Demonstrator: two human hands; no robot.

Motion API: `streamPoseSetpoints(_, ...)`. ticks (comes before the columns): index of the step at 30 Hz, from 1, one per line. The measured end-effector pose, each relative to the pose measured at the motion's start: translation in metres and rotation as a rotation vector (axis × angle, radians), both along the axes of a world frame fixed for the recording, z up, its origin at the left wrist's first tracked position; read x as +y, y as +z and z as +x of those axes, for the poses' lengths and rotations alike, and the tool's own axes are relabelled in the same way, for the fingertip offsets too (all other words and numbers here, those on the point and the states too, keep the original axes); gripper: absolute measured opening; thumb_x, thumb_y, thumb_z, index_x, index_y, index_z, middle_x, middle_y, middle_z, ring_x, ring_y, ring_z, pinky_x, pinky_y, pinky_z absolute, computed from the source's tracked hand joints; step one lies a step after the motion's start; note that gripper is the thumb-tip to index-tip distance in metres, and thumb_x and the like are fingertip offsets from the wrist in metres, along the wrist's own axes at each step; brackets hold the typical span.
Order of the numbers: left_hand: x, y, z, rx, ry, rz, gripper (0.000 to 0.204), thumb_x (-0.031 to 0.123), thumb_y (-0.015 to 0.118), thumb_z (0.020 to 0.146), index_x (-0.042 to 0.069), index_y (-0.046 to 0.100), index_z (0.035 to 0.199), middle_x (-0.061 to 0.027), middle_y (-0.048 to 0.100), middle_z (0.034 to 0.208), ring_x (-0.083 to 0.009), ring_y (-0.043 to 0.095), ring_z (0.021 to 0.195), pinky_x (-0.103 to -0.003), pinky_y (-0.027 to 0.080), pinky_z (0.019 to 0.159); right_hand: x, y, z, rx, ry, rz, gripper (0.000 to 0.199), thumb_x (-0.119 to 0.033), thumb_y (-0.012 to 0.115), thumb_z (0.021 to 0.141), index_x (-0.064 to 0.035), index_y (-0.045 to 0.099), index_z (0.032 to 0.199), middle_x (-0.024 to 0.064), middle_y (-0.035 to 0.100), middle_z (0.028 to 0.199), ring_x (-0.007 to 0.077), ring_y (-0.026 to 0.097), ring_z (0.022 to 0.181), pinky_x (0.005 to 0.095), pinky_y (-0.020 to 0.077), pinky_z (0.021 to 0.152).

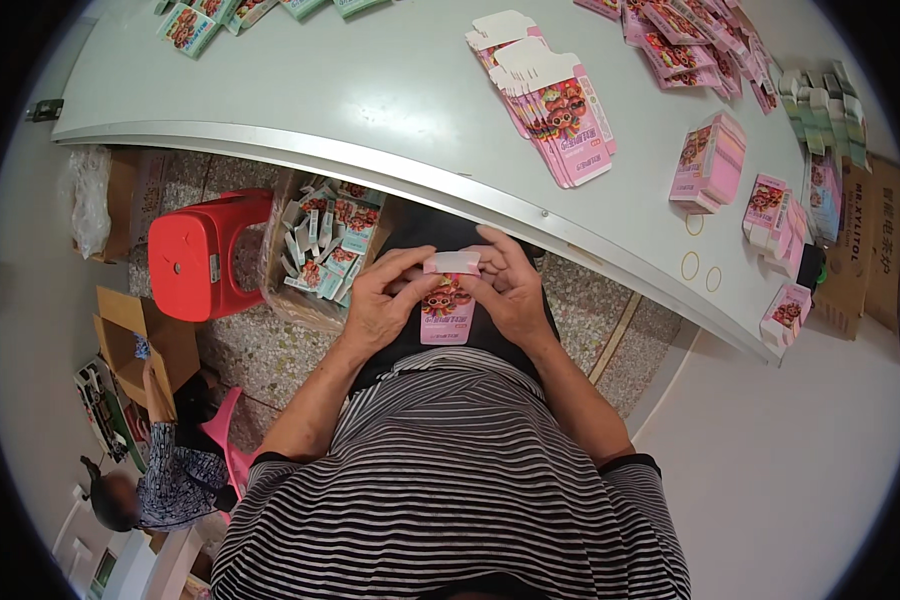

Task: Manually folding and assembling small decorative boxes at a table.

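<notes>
Over my lap, both hands hold a small flat pink carton point(444, 322) by its upper end, where a pale flap stands out. My left hand point(385, 298) grips the left edge, its thumb on the printed face. On the right edge, the fingers and thumb of my right hand point(510, 298) are closed too. Beyond them on the table, a fanned stack of flat pink cartons point(568, 125) lies with white flaps toward the far side. Whether anything is inside the held carton cannot be seen.
On the pale table point(300, 90) lie a heap of pink cartons point(685, 45), a banded pink bundle point(710, 165), rubber bands point(690, 266) and green cartons point(190, 30). Below are a box of filled-looking cartons point(325, 240) and a red stool point(182, 262). A person point(175, 480) reaches into a cardboard box point(135, 330).
</notes>
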State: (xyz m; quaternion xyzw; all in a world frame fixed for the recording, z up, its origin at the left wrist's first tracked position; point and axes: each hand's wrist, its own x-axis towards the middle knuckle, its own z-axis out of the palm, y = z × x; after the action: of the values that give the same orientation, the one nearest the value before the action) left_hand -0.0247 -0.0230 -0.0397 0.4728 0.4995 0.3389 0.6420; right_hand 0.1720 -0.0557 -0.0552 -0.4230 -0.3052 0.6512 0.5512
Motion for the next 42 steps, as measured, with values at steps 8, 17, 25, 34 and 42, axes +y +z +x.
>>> streamPoseSetpoints(8,0.003,0.015,0.006,-0.165,0.082,-0.184,0.021,0.002,0.070,0.090,-0.005,0.069,0.109,-0.0097,0.070,0.099,-0.0122,0.066,0.083,-0.022,0.053,0.075,-0.003,0.001,0.016,-0.153,0.157,0.049,0.019,0.001,0.065,0.092,0.0038,0.066,0.111,0.0090,0.065,0.113,0.0132,0.062,0.101,0.0255,0.0519,0.085)
streamPoseSetpoints(17,0.008,0.024,-0.004,0.005,-0.145,-0.180,0.016,0.004,0.071,0.089,-0.004,0.071,0.104,-0.0079,0.070,0.096,-0.0097,0.064,0.083,-0.022,0.052,0.073,0.007,0.025,0.020,-0.327,0.279,-0.082,0.016,-0.007,0.066,0.093,0.0041,0.072,0.102,0.0047,0.069,0.089,0.0081,0.063,0.080,0.0231,0.0520,0.074)
streamPoseSetpoints(25,0.006,0.022,-0.010,0.014,-0.272,-0.022,0.017,0.005,0.073,0.087,-0.001,0.073,0.103,-0.0126,0.071,0.104,-0.0134,0.066,0.089,-0.024,0.054,0.076,-0.005,0.012,0.020,-0.221,0.237,-0.037,0.016,-0.007,0.068,0.092,0.0016,0.072,0.105,0.0076,0.068,0.100,0.0093,0.063,0.087,0.0231,0.0511,0.076)
streamPoseSetpoints(34,0.000,0.023,-0.008,0.118,-0.303,0.146,0.017,0.005,0.074,0.084,-0.001,0.075,0.100,-0.0157,0.073,0.096,-0.0181,0.070,0.085,-0.028,0.057,0.075,-0.013,0.003,0.022,-0.178,0.292,0.007,0.023,-0.006,0.072,0.088,-0.0035,0.072,0.112,0.0088,0.069,0.100,0.0119,0.065,0.087,0.0238,0.0526,0.075)
streamPoseSetpoints(42,-0.005,0.005,-0.012,-0.091,-0.043,0.014,0.058,0.003,0.069,0.089,0.000,0.044,0.142,-0.0152,0.063,0.121,-0.0152,0.068,0.087,-0.027,0.056,0.075,0.037,0.064,0.052,-0.358,0.197,-0.079,0.019,-0.010,0.073,0.088,-0.0020,0.071,0.105,0.0041,0.068,0.092,0.0107,0.064,0.082,0.0237,0.0530,0.071)
